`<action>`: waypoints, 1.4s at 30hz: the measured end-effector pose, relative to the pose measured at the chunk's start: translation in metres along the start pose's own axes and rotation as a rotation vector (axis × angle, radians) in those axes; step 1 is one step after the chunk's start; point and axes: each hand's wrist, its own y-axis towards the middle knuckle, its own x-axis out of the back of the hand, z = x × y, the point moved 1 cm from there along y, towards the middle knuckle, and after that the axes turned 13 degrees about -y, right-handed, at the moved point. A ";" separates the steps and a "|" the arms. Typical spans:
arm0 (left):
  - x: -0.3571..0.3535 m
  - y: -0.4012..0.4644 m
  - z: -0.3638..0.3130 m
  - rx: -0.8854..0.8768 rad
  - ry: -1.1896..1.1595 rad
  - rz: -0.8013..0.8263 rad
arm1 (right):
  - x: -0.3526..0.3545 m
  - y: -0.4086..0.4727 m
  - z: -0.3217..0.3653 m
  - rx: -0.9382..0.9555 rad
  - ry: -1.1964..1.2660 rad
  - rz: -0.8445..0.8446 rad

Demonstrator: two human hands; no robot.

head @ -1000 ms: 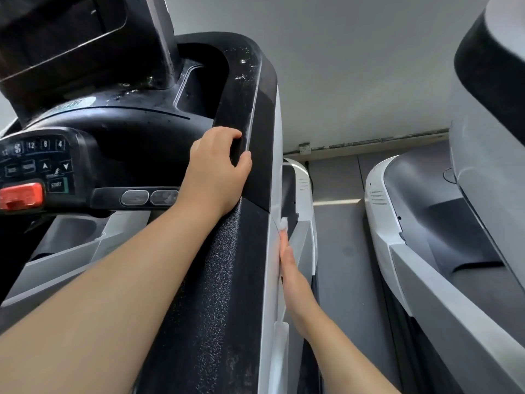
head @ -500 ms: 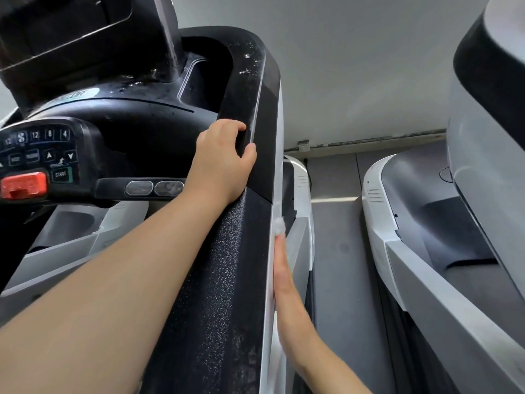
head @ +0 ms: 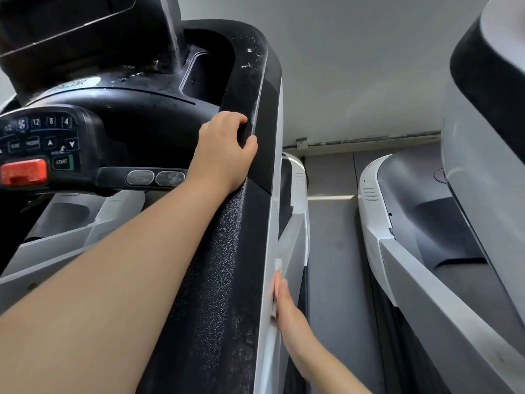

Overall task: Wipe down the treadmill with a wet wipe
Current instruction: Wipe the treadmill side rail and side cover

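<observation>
The right hand (head: pixel 287 311) has slid back down the white side of the treadmill (head: pixel 267 280), toward the person, with the wipe (head: pixel 277 265) under its fingers.

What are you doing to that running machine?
A person is cleaning the treadmill. The left hand grips the black handrail near the console, fingers curled over its edge. The right hand presses a white wet wipe flat against the pale outer side of that same rail, fingers straight. The wipe sits about halfway along the rail's side. The red stop button and the other buttons are untouched. Another treadmill stands beside it.
</observation>
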 end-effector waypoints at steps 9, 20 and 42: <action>0.001 -0.001 -0.002 0.022 -0.015 0.009 | -0.002 0.005 0.021 0.315 0.028 -0.079; 0.008 -0.003 -0.006 0.051 -0.067 0.125 | -0.035 -0.069 0.034 0.765 -0.589 -0.168; 0.065 -0.128 0.029 0.253 -0.661 0.151 | -0.041 -0.093 0.070 0.679 -1.261 -0.233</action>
